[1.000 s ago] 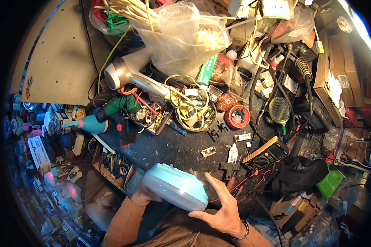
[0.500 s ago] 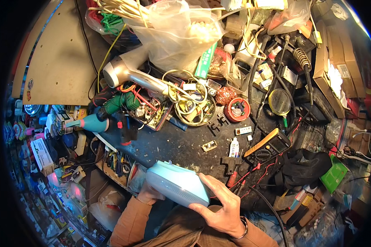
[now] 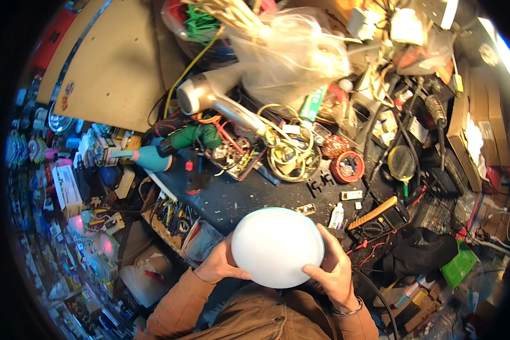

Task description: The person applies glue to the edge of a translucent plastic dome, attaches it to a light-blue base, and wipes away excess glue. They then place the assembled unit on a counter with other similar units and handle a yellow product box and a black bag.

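Head view, round white object (image 3: 277, 247): held up in front of the person's lap, smooth pale face turned to the camera; it hides part of the near side of the dark surface (image 3: 226, 198).
Left hand (image 3: 218, 262): grasping the object's left side, thumb at the lower rim; the other fingers are mostly hidden.
Right hand (image 3: 335, 271): grasping the right side, thumb pressed on the face near the rim, fingers along the outer edge.
Room left and above: a stretch of surface shows between the object and the hair dryer (image 3: 226, 107) with its wires.
Left edge: the tool box (image 3: 175, 224) stands along it, near the left hand.
Room right: tighter, with the white tube (image 3: 336, 216) and the orange-sided meter (image 3: 379, 219) near the right hand.
Tube label: dark print on white.
Small white block (image 3: 351, 195): dark marks, too small to tell.
Green-and-white carton (image 3: 313, 103): pale print, blurred.
White box (image 3: 68, 190), far left: fine printed lines, too small to make out.
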Demonstrator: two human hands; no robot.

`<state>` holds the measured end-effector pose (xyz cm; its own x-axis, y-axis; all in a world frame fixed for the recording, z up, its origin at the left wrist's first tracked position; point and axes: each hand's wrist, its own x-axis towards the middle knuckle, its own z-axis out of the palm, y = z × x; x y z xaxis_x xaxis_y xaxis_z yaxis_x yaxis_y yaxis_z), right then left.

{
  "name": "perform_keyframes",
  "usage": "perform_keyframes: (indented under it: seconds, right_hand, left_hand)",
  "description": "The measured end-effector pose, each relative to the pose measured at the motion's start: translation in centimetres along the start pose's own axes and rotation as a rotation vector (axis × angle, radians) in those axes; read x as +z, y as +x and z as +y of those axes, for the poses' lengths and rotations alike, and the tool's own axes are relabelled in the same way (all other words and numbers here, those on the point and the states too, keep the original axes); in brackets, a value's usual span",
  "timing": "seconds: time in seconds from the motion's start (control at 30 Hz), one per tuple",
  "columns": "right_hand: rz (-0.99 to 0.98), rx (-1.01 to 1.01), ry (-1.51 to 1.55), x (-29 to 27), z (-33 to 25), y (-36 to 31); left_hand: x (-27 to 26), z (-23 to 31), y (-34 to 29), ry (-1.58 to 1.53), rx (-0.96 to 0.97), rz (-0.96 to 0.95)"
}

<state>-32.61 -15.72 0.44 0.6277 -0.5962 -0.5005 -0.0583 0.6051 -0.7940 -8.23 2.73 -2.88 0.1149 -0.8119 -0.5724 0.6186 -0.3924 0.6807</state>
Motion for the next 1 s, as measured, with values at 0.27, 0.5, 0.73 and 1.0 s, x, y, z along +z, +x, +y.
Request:
perform_keyframes:
  seconds: [0.27, 0.5, 0.73, 1.0]
  right_hand:
    - [0.072, 0.031, 0.139, -1.9, 1.5, -0.2]
    - [0.115, 0.108, 0.196, -2.0, 2.1, -0.6]
    - [0.124, 0.111, 0.163, -2.2, 3.2, -0.3]
    - [0.132, 0.114, 0.127, -1.9, 3.2, -0.4]
  left_hand:
    - [4.0, 5.0, -1.0, 0.59, 0.152, -0.032]
    - [5.9, 5.9, -1.7, 0.712, 0.19, 0.031]
    - [5.6, 5.5, -1.9, 0.755, 0.179, 0.068]
    - [5.3, 5.2, -1.8, 0.732, 0.193, 0.071]
